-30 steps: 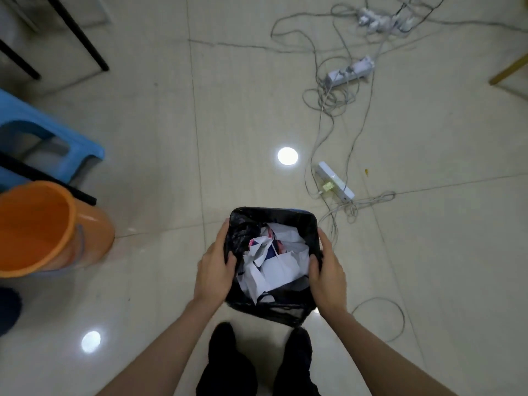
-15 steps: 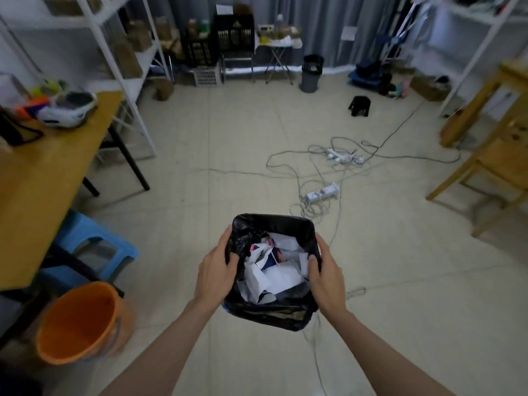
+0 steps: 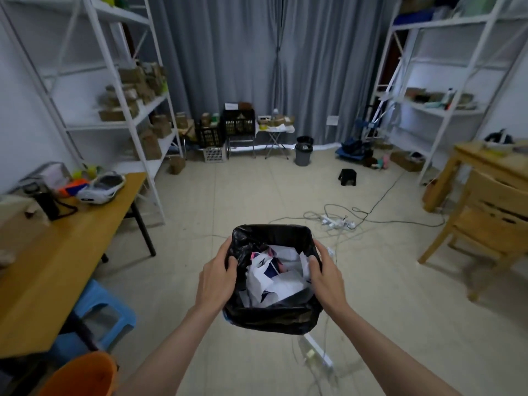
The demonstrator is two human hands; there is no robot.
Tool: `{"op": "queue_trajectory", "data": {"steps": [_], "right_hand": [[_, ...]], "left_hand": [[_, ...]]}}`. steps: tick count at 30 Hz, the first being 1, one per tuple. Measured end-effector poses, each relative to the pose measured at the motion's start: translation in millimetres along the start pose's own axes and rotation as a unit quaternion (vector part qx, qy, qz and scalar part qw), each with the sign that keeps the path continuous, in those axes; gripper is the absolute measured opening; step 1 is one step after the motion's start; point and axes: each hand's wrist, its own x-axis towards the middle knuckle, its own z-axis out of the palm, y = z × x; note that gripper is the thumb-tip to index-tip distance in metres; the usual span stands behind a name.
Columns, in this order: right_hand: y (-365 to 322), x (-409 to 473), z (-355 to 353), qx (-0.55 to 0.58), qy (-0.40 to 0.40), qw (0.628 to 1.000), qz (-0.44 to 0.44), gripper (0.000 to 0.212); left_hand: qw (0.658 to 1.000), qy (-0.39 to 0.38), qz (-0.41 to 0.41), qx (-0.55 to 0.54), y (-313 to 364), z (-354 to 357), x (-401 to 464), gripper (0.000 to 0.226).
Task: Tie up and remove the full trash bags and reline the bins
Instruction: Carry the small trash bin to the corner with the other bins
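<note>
Here the room is the biggest thing: white shelving (image 3: 134,110) on both sides, a wooden surface (image 3: 57,270) at the left, and cables (image 3: 343,221) strewn over the tiled floor (image 3: 257,195), which is likely why the small bin (image 3: 271,318) is carried up at the chest. Its black trash bag (image 3: 248,247) is folded over the rim and stuffed with crumpled paper (image 3: 274,281), not yet tied. The left hand (image 3: 217,281) and right hand (image 3: 325,278) each have their grip curled over a side rim, thumbs inside pinning the bag, probably to keep it level.
</note>
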Motion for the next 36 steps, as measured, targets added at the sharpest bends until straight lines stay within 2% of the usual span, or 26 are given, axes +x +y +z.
{"op": "queue_trajectory", "data": {"steps": [5,10,18,25,36], "right_hand": [[-27.6,17.0,-10.9,-0.007,-0.012,1.000,0.005,0.045],[-56.8,43.4,-8.7,0.003,-0.023,0.999,-0.030,0.045],[-100.4,105.4,19.2,0.012,-0.034,0.997,-0.064,0.044],[-129.4,183.2,82.7,-0.007,-0.035,0.997,-0.067,0.043],[-178.5,333.1,191.4,0.007,-0.012,0.999,-0.048,0.043]], "left_hand": [[1.000,0.009,-0.005,0.006,22.5,-19.1,11.5,0.048],[0.999,0.030,-0.003,0.019,40.0,-43.0,34.1,0.048],[0.998,0.059,-0.020,0.019,40.9,-71.3,97.9,0.047],[0.997,0.070,-0.027,0.002,9.2,-87.6,187.6,0.046],[0.998,0.051,0.008,0.019,-35.6,-113.3,390.7,0.046]]}}
